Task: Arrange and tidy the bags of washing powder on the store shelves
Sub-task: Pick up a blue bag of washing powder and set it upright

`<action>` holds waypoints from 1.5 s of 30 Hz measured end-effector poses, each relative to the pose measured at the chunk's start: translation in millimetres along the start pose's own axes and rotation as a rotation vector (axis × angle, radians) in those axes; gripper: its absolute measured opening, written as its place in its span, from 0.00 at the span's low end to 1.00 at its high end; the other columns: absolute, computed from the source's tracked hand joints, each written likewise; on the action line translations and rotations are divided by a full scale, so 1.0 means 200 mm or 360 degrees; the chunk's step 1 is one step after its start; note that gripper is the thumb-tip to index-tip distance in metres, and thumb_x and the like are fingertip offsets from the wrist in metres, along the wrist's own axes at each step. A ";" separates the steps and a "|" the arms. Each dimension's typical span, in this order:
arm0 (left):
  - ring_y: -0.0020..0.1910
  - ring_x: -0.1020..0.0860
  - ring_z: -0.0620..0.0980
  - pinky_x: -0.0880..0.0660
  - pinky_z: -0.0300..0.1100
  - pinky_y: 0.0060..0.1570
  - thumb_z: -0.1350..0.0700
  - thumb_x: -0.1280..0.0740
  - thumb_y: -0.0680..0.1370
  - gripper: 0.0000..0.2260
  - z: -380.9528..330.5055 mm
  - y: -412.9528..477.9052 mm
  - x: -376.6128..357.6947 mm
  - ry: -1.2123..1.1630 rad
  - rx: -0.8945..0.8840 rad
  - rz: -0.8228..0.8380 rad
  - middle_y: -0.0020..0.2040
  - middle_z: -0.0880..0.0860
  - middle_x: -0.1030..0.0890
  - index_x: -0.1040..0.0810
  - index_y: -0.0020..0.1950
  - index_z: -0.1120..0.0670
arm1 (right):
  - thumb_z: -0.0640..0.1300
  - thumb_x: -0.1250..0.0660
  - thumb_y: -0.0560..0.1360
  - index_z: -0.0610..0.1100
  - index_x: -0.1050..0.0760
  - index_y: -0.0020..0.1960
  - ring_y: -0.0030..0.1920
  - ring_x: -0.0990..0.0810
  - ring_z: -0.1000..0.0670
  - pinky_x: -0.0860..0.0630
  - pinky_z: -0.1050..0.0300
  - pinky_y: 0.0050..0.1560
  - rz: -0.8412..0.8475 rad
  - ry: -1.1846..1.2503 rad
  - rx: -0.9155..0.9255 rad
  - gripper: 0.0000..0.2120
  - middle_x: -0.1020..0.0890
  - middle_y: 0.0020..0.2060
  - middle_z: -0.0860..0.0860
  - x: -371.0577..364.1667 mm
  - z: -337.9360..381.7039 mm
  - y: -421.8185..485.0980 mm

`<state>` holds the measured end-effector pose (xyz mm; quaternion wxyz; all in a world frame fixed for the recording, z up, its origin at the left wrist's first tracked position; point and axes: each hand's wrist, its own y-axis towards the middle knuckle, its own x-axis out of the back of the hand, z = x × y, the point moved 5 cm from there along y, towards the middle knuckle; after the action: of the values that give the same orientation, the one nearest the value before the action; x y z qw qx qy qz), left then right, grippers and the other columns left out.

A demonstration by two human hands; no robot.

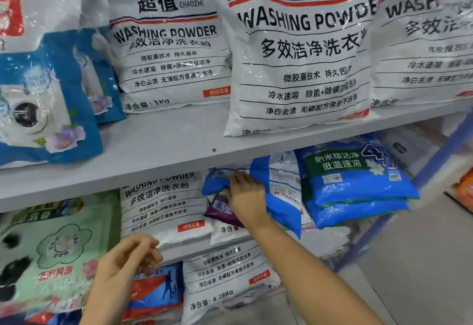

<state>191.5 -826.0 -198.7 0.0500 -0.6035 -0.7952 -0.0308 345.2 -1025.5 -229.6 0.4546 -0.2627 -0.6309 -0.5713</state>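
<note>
Stock item in hand: one blue-and-white bag (280, 191) of washing powder, middle shelf (184, 251), lying tilted and askew across a purple packet (222, 209) and the lower corner of a white bag (163, 204). Neighbours: to its right, two blue bags (358, 181) stacked flat; to the far left, a green bag (58, 248). Top shelf (179, 132): three white bags marked WASHING POWDER (302, 55) standing upright, the middle one set further forward than the others, with washing-machine-print bags (46, 109) at the left end. Below: a large white bag (225, 278) marked 4.28Kg. Right hand (245, 196): laid on the blue-and-white bag's left end, fingers (238, 178) over the rumpled edge, thumb at the fold; whether the fingers curl under the film cannot be told. Left hand (133, 255): in the air in front of the white bag, fingers loosely curled, holding nothing. Handling, as judged: soft plastic pouch, glossy and likely slippery, its contents loose and apt to slump toward the low end; probably weighty for its size. The thin film may stretch or tear if pulled by one corner. Best taken by both short ends or lifted from beneath, with the free hand supporting the sagging right end, then slid clear of the purple packet and laid square.
</note>
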 end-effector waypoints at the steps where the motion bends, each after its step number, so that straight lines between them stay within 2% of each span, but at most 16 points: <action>1: 0.31 0.23 0.54 0.23 0.38 0.31 0.65 0.39 0.78 0.08 0.00 0.00 -0.01 0.0002 0.0015 0.0017 0.34 0.65 0.20 0.22 0.44 0.66 | 0.49 0.22 0.61 0.42 0.20 0.34 0.29 0.20 0.48 0.27 0.62 0.25 -0.0043 0.0154 -0.0072 0.12 0.19 0.29 0.47 0.03 -0.02 0.01; 3: 0.30 0.23 0.54 0.24 0.38 0.30 0.65 0.39 0.78 0.08 0.00 0.01 -0.02 0.0000 0.0045 0.0056 0.34 0.65 0.20 0.21 0.44 0.66 | 0.45 0.27 0.69 0.38 0.20 0.38 0.28 0.21 0.44 0.32 0.60 0.26 -0.0058 0.0496 -0.0291 0.09 0.20 0.28 0.43 0.05 -0.10 0.03; 6: 0.29 0.23 0.52 0.26 0.37 0.28 0.65 0.39 0.78 0.08 0.03 0.04 -0.08 -0.0031 0.0091 0.0112 0.33 0.64 0.20 0.22 0.43 0.67 | 0.44 0.36 0.78 0.33 0.22 0.47 0.40 0.21 0.39 0.33 0.53 0.36 0.0000 0.1058 -0.0683 0.13 0.19 0.39 0.37 0.01 -0.25 0.02; 8: 0.29 0.22 0.51 0.25 0.39 0.29 0.65 0.39 0.78 0.08 0.07 0.06 -0.18 -0.0032 0.0164 0.0201 0.32 0.61 0.19 0.22 0.43 0.67 | 0.42 0.36 0.78 0.39 0.23 0.39 0.35 0.25 0.42 0.33 0.52 0.36 -0.0049 0.1391 -0.0856 0.11 0.22 0.33 0.42 0.02 -0.33 0.00; 11: 0.32 0.20 0.52 0.23 0.38 0.31 0.63 0.38 0.78 0.08 0.14 0.08 -0.42 -0.0107 0.0337 0.0385 0.35 0.60 0.17 0.21 0.45 0.65 | 0.40 0.36 0.78 0.50 0.39 0.29 0.24 0.40 0.55 0.41 0.57 0.30 -0.0121 0.1719 -0.0995 0.22 0.37 0.21 0.57 0.06 -0.42 -0.03; 15: 0.44 0.17 0.56 0.20 0.46 0.43 0.53 0.40 0.79 0.15 0.27 0.02 -0.84 -0.0358 0.0822 0.0638 0.46 0.60 0.15 0.20 0.52 0.63 | 0.40 0.39 0.79 0.48 0.42 0.30 0.23 0.42 0.59 0.44 0.62 0.27 -0.0311 0.2061 -0.1233 0.21 0.40 0.22 0.58 0.13 -0.56 -0.09; 17: 0.45 0.18 0.58 0.21 0.46 0.40 0.46 0.43 0.80 0.23 0.35 -0.04 -1.07 -0.0626 0.1232 0.0745 0.47 0.61 0.16 0.22 0.56 0.64 | 0.40 0.39 0.80 0.48 0.38 0.31 0.25 0.39 0.60 0.40 0.65 0.27 -0.0458 0.2226 -0.1383 0.19 0.37 0.23 0.59 0.16 -0.65 -0.13; 20: 0.44 0.22 0.60 0.27 0.48 0.40 0.37 0.46 0.78 0.32 0.46 -0.05 -1.36 -0.1062 0.1612 0.0659 0.48 0.64 0.20 0.25 0.58 0.66 | 0.45 0.39 0.80 0.41 0.29 0.37 0.36 0.32 0.53 0.32 0.52 0.34 -0.0508 0.2424 -0.1676 0.14 0.31 0.32 0.51 0.18 -0.78 -0.17; 25: 0.53 0.23 0.64 0.28 0.55 0.53 0.35 0.47 0.78 0.34 0.55 0.06 -1.69 -0.1007 0.1668 0.0334 0.57 0.63 0.22 0.27 0.64 0.64 | 0.52 0.36 0.77 0.44 0.26 0.48 0.39 0.25 0.50 0.27 0.52 0.42 -0.0404 0.2767 -0.2115 0.11 0.24 0.39 0.51 0.13 -0.97 -0.21; 27: 0.54 0.24 0.62 0.28 0.51 0.49 0.35 0.47 0.77 0.35 0.53 0.09 -1.75 -0.0971 0.1604 0.0290 0.63 0.64 0.24 0.28 0.67 0.63 | 0.53 0.36 0.77 0.45 0.23 0.50 0.41 0.20 0.47 0.23 0.50 0.45 -0.0377 0.3027 -0.2182 0.11 0.18 0.40 0.49 0.11 -1.02 -0.20; 30: 0.48 0.21 0.59 0.24 0.47 0.43 0.38 0.41 0.76 0.29 0.52 0.12 -1.82 -0.1089 0.1533 0.0208 0.54 0.61 0.18 0.22 0.63 0.60 | 0.55 0.38 0.77 0.45 0.22 0.51 0.45 0.19 0.45 0.23 0.47 0.48 -0.0295 0.3386 -0.2288 0.15 0.17 0.44 0.47 0.07 -1.14 -0.23; 33: 0.48 0.19 0.61 0.20 0.53 0.44 0.42 0.34 0.70 0.25 0.50 0.11 -1.87 -0.1291 0.1531 0.0249 0.51 0.63 0.17 0.19 0.55 0.60 | 0.55 0.44 0.80 0.48 0.23 0.50 0.41 0.20 0.49 0.27 0.51 0.50 -0.0356 0.3535 -0.2415 0.14 0.17 0.45 0.50 0.04 -1.38 -0.34; 36: 0.49 0.17 0.59 0.21 0.52 0.50 0.39 0.36 0.70 0.30 0.46 0.10 -1.90 -0.1188 0.1569 0.0533 0.56 0.63 0.18 0.19 0.58 0.62 | 0.49 0.48 0.82 0.48 0.26 0.54 0.41 0.19 0.51 0.24 0.52 0.53 -0.0393 0.3522 -0.2349 0.13 0.20 0.52 0.51 0.02 -1.62 -0.49; 39: 0.47 0.19 0.57 0.23 0.51 0.52 0.39 0.35 0.70 0.34 0.46 0.11 -1.85 -0.0776 0.1598 0.0660 0.58 0.63 0.20 0.26 0.65 0.64 | 0.41 0.47 0.82 0.44 0.30 0.65 0.55 0.21 0.48 0.23 0.51 0.53 -0.0185 0.3362 -0.2108 0.14 0.20 0.54 0.47 0.00 -1.72 -0.57; 42: 0.40 0.17 0.57 0.19 0.46 0.37 0.45 0.31 0.68 0.33 0.43 0.11 -1.84 -0.0561 0.1388 0.0556 0.50 0.64 0.18 0.29 0.66 0.64 | 0.37 0.44 0.80 0.42 0.28 0.63 0.52 0.19 0.48 0.22 0.51 0.53 -0.0145 0.3291 -0.2003 0.13 0.17 0.51 0.48 0.02 -1.79 -0.58; 45: 0.51 0.18 0.59 0.20 0.50 0.44 0.44 0.30 0.69 0.32 0.39 0.12 -1.88 -0.0475 0.1140 0.0314 0.56 0.62 0.19 0.30 0.68 0.59 | 0.48 0.42 0.79 0.44 0.27 0.62 0.49 0.18 0.48 0.21 0.51 0.52 -0.0137 0.3370 -0.2089 0.15 0.18 0.53 0.47 0.02 -1.87 -0.58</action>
<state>311.9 -1170.3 -320.2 0.1439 -0.6192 -0.6924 0.3413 347.6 -1410.1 -305.8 0.5031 0.1702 0.4413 -0.7233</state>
